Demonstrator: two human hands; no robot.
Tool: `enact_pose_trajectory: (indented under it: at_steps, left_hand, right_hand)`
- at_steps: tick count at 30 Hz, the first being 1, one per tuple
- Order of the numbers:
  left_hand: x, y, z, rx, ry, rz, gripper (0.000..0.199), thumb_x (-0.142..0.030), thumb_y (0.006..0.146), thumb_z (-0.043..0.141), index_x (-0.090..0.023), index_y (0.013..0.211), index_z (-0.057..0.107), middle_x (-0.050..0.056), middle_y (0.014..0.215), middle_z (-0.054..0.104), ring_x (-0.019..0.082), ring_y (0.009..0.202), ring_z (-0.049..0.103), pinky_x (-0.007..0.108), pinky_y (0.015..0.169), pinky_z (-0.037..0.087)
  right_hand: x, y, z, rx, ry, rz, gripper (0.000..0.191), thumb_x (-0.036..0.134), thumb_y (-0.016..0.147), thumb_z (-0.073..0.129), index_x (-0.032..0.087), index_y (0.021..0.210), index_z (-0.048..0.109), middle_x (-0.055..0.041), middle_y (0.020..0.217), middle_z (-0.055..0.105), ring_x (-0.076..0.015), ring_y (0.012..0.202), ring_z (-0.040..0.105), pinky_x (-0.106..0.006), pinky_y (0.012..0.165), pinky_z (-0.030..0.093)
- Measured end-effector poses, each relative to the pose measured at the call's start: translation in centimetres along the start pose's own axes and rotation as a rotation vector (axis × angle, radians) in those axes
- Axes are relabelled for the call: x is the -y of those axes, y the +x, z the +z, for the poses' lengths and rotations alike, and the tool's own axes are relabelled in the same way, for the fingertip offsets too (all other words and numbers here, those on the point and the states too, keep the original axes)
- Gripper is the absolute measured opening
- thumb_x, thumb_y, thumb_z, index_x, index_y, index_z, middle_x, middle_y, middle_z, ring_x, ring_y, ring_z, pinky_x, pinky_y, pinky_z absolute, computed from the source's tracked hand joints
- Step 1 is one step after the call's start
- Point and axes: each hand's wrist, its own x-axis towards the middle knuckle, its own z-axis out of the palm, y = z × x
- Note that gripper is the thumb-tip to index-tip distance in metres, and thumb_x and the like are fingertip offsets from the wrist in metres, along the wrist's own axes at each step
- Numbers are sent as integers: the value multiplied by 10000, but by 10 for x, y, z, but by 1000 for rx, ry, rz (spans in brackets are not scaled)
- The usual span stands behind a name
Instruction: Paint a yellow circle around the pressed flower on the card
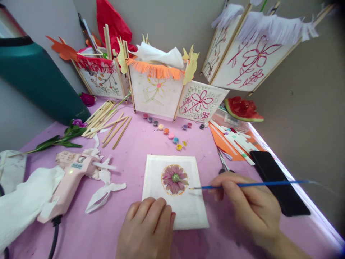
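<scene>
A white square canvas panel (188,216) lies flat on the table before me. On it a dried-looking purple flower (171,185) sits inside a ring of small orange-yellow marks. My left hand (147,228) rests over the panel's lower left edge, fingers laid flat side by side. Between the fingers of my right hand (246,205) is a thin blue paintbrush (258,183), held nearly level. Its tip is over the panel, just right of the flower; whether it touches the surface I cannot tell. Several small paint pots (170,136) stand in a slanting row behind the panel.
A pink glue gun (71,183) with white tissue (21,205) lies left, below wooden sticks (104,117). Scissors (223,162), paper strips (237,144) and a black phone (277,181) are right. Decorated boxes (155,93) and a teal bottle (35,75) stand behind.
</scene>
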Motion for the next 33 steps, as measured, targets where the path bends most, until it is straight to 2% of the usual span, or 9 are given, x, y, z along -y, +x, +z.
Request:
enact_pose_trajectory:
  at_steps: [3, 6, 11, 16, 20, 24, 29, 33]
  left_hand:
    - [0, -1, 0, -16, -12, 16, 220, -137, 905, 461, -192, 827, 660, 13, 829, 683, 178, 756, 560, 318, 671, 347]
    - [1, -1, -1, -35, -17, 14, 211, -132, 897, 473, -183, 820, 662, 16, 829, 687, 179, 749, 562, 319, 672, 356]
    - [1, 2, -3, -36, -25, 9, 191, -131, 888, 485, -185, 825, 658, 16, 829, 685, 173, 744, 574, 316, 666, 383]
    - [1, 6, -9, 0, -39, 5, 181, -150, 887, 481, -199, 844, 651, 20, 828, 672, 163, 726, 580, 298, 637, 424]
    - [1, 9, -12, 12, -4, -14, 167, -184, 879, 519, -186, 986, 646, 73, 990, 652, 191, 857, 589, 312, 712, 483]
    - [-1, 21, -11, 69, 33, 4, 318, -178, 864, 528, -156, 1178, 581, 127, 1190, 594, 235, 1006, 560, 362, 795, 508]
    - [-3, 33, -4, 102, 83, 81, 356, -155, 870, 480, -92, 1213, 554, 163, 1329, 533, 278, 1059, 546, 413, 798, 518]
    - [-1, 29, 1, 110, 68, 119, 346, -164, 873, 496, -74, 1202, 559, 160, 1307, 558, 277, 1062, 542, 400, 803, 523]
  right_hand:
    - [-3, 14, -2, -23, 1, -48, 232, 75, 877, 464, 194, 789, 643, 5, 642, 649, -113, 507, 602, -221, 477, 494]
    - [-5, 22, 6, -14, 42, -123, 237, 64, 868, 460, 177, 759, 638, -1, 647, 652, -113, 535, 616, -213, 489, 500]
    - [-8, 14, 22, -74, 88, -117, 233, 73, 871, 450, 153, 781, 650, -16, 638, 654, -125, 557, 623, -236, 522, 506]
    - [-14, 4, 22, -105, 90, -97, 225, 88, 876, 454, 153, 810, 660, -24, 642, 654, -136, 578, 628, -247, 539, 502]
    - [-20, 3, 21, -100, 106, -71, 216, 94, 886, 451, 153, 834, 652, -28, 666, 653, -135, 601, 627, -247, 547, 493]
    - [-24, 3, 21, -88, 124, -76, 213, 86, 892, 449, 148, 846, 648, -23, 670, 646, -126, 604, 620, -240, 551, 481]
    - [-25, 4, 20, -90, 129, -68, 216, 88, 889, 445, 145, 826, 643, -15, 652, 627, -128, 607, 612, -243, 559, 469]
    - [-21, 7, 17, -66, 94, -73, 242, 75, 892, 423, 138, 807, 640, -16, 628, 604, -118, 585, 587, -235, 552, 439]
